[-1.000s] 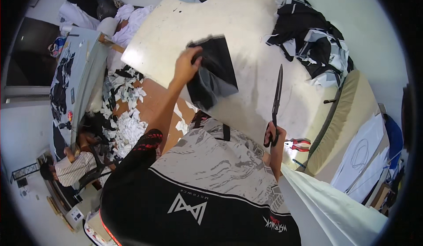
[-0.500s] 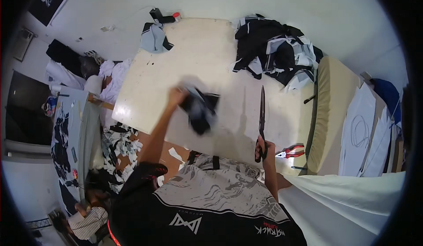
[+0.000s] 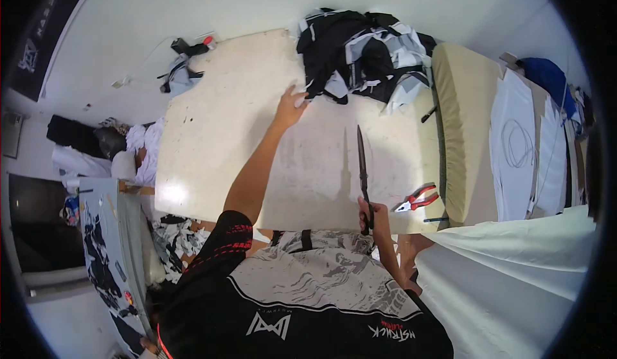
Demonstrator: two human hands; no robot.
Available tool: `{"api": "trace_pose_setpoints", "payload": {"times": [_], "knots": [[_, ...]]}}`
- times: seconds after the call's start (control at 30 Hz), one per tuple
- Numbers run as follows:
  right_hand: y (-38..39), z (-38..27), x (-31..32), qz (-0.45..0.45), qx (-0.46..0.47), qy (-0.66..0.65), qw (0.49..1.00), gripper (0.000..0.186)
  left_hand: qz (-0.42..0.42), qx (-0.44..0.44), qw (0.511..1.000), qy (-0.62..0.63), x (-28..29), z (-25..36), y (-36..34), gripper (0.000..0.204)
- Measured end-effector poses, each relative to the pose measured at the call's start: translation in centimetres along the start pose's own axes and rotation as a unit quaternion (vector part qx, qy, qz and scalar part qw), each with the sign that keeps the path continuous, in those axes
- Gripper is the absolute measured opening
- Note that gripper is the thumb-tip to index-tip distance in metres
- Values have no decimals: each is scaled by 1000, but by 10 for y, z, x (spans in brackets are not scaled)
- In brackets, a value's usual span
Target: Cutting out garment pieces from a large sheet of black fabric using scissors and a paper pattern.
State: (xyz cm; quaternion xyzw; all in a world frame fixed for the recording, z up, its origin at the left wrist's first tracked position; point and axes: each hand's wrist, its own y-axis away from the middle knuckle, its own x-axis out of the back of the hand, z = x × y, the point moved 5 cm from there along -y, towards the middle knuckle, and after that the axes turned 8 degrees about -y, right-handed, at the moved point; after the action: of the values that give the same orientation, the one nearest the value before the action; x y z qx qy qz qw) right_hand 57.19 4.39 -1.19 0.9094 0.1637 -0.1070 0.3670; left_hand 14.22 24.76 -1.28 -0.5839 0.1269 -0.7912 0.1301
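My right hand (image 3: pixel 379 219) grips the handles of a large pair of dark scissors (image 3: pixel 362 160), near the table's front edge. Its long blades look closed together and point away from me. My left hand (image 3: pixel 291 108) is stretched far across the table, fingers apart, at the left edge of a heap of black, white and grey cloth pieces (image 3: pixel 334 50). Whether the fingertips touch the cloth is hard to tell. A smaller pile of grey and black cloth (image 3: pixel 182 77) lies at the table's far left corner.
Red-handled pliers (image 3: pixel 418 198) lie on the pale table (image 3: pixel 225 134), right of the scissors. A cream padded roll (image 3: pixel 456 134) borders the table's right side. White sheeting (image 3: pixel 508 269) hangs at lower right. Fabric scraps (image 3: pixel 177 246) litter the floor at left.
The cloth piece in my left hand is gone from it, and the far left pile looks different. My left hand has reached forward to the large heap. The scissors remain in my right hand.
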Motion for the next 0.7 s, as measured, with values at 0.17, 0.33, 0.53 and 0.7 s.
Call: {"api": "trace_pose_setpoints", "payload": {"times": [0.17,0.33,0.53,0.7], "knots": [[14,1,9,28,-37,-26,999,54,-33,48,993,-101,-64,6,-8,52],[15,12,23,65,-14,5,998,53,-65,150,985,-57,-41,-8,-20,35],[8,-6,19,68,-24,-43,996,50,-46,246,870,425,29,81,-37,18],[8,-36,4,70,50,-36,996,51,38,128,734,666,161,144,-107,20]]}}
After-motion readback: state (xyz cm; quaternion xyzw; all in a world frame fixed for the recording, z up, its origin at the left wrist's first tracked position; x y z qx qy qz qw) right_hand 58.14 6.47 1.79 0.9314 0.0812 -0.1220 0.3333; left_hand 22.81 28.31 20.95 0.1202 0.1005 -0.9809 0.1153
